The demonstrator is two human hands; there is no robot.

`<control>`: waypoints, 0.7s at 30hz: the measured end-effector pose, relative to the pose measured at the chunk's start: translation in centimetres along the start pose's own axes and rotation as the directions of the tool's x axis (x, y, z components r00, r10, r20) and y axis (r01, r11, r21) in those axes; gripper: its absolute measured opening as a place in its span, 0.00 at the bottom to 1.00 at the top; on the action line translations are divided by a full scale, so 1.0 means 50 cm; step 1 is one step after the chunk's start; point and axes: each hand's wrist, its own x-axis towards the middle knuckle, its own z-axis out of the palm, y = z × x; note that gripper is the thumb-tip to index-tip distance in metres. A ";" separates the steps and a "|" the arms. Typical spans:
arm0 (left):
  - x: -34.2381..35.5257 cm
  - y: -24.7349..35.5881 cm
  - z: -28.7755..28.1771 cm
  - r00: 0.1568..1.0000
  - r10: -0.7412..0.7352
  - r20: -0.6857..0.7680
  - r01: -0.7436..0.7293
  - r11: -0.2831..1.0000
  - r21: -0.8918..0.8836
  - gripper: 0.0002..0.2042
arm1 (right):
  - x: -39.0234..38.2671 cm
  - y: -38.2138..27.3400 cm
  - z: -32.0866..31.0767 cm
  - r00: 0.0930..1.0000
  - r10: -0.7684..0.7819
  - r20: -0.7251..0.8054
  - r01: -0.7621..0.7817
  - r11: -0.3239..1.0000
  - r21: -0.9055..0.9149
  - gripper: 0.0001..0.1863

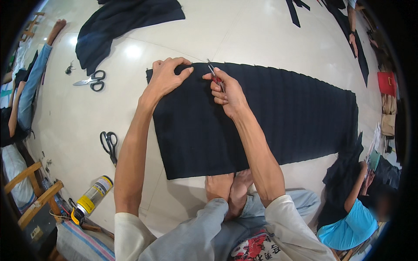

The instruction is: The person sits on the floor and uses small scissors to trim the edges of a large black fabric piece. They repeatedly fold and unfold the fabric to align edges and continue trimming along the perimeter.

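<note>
A large piece of black fabric (278, 113) lies flat on the floor in front of me, its far edge dotted with small thread ends. My right hand (228, 93) is closed around a pair of thread snips (212, 71) with metal blades and some red at the handle. The blade tips point away from me at the fabric's far edge, beside a small dark tuft. To the left, my left hand (167, 76) rests on the same edge near the far left corner. Its thumb and forefinger are apart with a gap between them.
Silver-bladed scissors (91, 81) and black-handled scissors (109, 145) lie on the left. A yellow spray can (94, 194) lies lower left near a wooden frame (39, 202). More black fabric (126, 26) is spread at the far left. Other people sit around, one in a blue shirt (350, 226).
</note>
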 end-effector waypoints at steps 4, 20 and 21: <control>0.042 0.037 0.016 0.988 -0.073 0.135 0.071 0.997 0.018 0.14 | 0.001 -0.013 -0.001 0.999 0.034 -0.011 -0.035 0.997 -0.075 0.21; 0.024 0.022 0.040 0.981 -0.190 0.049 0.196 0.947 -0.256 0.13 | 0.030 -0.021 -0.007 0.994 0.102 -0.045 -0.104 0.993 -0.047 0.19; 0.024 0.025 0.038 0.979 -0.196 0.054 0.203 0.946 -0.252 0.13 | 0.033 -0.023 -0.007 0.993 0.109 -0.047 -0.111 0.992 -0.053 0.19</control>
